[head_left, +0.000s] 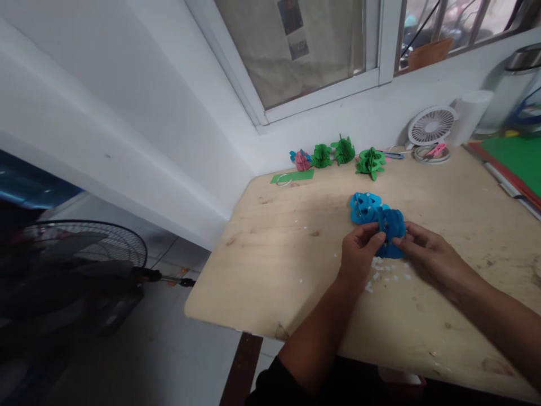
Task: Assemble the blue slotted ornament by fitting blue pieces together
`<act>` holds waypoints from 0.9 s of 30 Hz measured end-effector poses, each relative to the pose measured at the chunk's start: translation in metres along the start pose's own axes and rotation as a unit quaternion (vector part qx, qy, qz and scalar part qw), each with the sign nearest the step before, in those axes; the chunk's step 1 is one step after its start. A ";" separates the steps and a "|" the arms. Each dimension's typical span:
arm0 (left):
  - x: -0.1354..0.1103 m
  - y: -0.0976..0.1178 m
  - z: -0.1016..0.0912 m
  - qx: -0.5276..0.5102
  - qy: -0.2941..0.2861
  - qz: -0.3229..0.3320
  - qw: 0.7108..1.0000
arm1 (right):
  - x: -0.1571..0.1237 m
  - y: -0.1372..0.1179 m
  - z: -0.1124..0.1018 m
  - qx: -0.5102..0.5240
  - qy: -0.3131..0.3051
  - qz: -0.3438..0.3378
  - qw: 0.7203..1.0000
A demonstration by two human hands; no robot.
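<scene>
Between my two hands is a blue paper cutout piece (394, 225), held a little above the wooden table. My left hand (359, 248) pinches its left edge between thumb and fingers. On the opposite side, my right hand (422, 248) grips the right edge the same way. Just behind it lie more blue paper cutouts (364, 207), with small white bits on them; the held piece partly covers these. Small white paper scraps (376, 273) are scattered on the table below my hands.
Along the wall stand green folded-paper figures (344, 150) and a pink-and-blue one (302, 160). A green strip (302, 175) lies before them. A small white fan (431, 125), a tape roll (431, 153) and coloured sheets (515, 160) are at right. A floor fan (84, 242) stands beyond the table's left edge.
</scene>
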State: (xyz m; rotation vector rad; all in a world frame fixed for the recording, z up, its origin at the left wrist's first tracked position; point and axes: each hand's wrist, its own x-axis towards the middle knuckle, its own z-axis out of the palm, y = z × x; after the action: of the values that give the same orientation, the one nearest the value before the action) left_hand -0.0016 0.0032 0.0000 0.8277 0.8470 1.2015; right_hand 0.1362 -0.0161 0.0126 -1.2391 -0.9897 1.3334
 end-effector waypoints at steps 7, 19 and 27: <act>0.001 -0.006 -0.003 0.082 -0.004 0.037 0.996 | -0.001 0.000 -0.001 -0.025 -0.018 0.011 0.999; 0.005 -0.004 -0.011 0.074 -0.009 0.007 0.997 | -0.001 0.000 -0.001 0.042 -0.015 0.039 0.998; 0.006 0.003 -0.010 -0.021 -0.001 -0.047 0.999 | 0.000 0.000 0.000 0.098 -0.026 0.063 0.993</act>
State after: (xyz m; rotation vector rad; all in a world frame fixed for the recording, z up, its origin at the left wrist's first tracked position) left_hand -0.0113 0.0103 -0.0026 0.7466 0.8487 1.1316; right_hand 0.1361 -0.0164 0.0128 -1.1372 -0.8057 1.5306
